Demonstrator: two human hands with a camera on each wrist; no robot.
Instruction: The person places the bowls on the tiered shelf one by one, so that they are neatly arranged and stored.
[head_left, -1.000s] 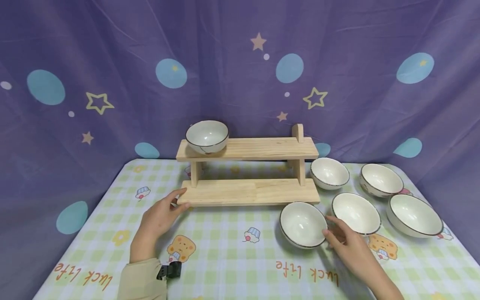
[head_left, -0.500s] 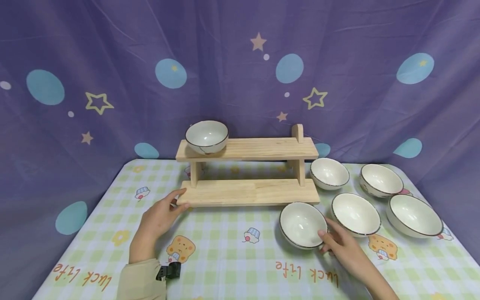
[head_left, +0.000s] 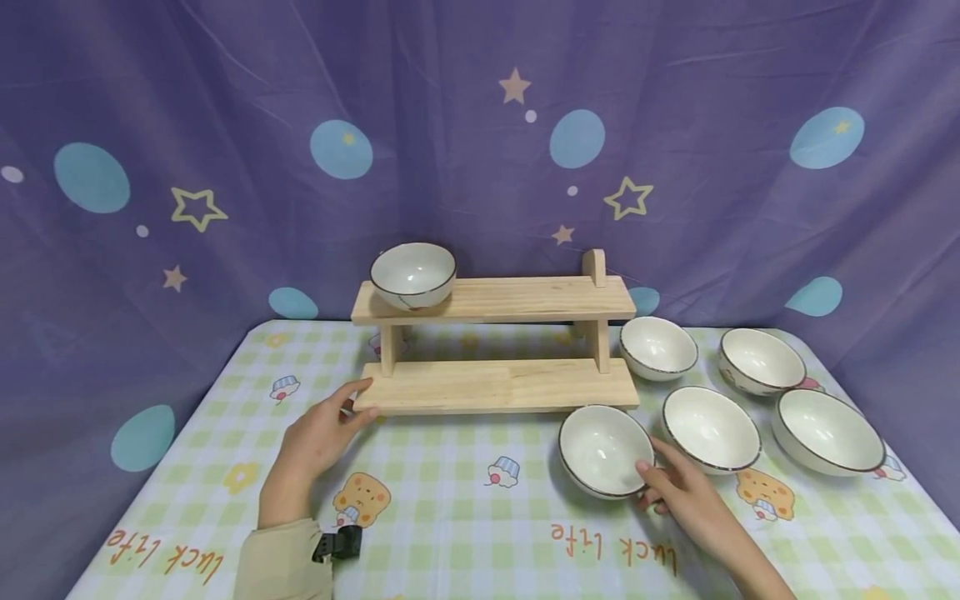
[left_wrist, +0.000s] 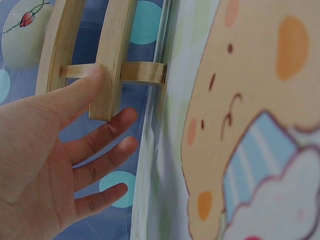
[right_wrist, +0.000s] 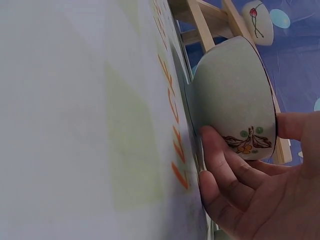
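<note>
Here, right hand (head_left: 686, 496) pinching near bowl (head_left: 606, 450) at its 4 o'clock rim, thumb inside, fingers curling under outer wall; bowl sitting on tablecloth (head_left: 465, 508), wooden rack (head_left: 495, 337) lying at its 11 o'clock; left hand (head_left: 318, 437) touching rack's lower-left corner, fingers straight.

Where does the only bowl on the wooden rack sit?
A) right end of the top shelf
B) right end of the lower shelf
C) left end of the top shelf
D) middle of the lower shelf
C: the bowl on the rack sits at the left end of the top shelf of the wooden rack; the lower shelf holds nothing.
</note>
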